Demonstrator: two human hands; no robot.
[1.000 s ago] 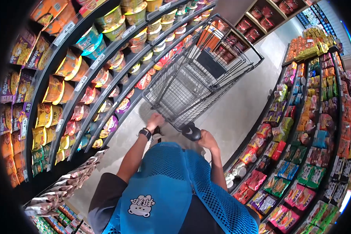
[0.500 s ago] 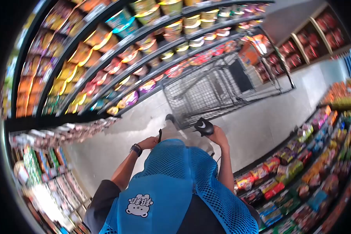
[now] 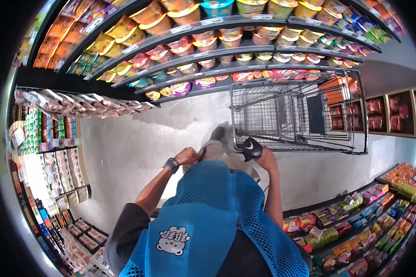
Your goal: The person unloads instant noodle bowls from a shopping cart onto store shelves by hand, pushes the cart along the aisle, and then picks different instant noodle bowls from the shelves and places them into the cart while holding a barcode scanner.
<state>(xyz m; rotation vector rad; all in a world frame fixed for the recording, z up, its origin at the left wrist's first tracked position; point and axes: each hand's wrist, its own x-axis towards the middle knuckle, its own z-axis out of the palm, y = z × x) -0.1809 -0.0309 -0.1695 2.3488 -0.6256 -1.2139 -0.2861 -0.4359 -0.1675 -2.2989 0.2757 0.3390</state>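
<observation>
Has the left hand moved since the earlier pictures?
Yes. Judged against the bowl shelves, the left hand has moved farther out from them and away from the cart.

Shopping cart [image 3: 315,114] farther right in view, left hand [image 3: 187,156] farther from it

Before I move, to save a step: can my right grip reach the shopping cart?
Probably yes: the right grip looks close to the shopping cart, though the black object it holds may hinder.

White-marked black object [image 3: 252,149], blue mesh-patterned vest [image 3: 201,217], dark cart [image 3: 315,114], grey floor [image 3: 125,147]
</observation>
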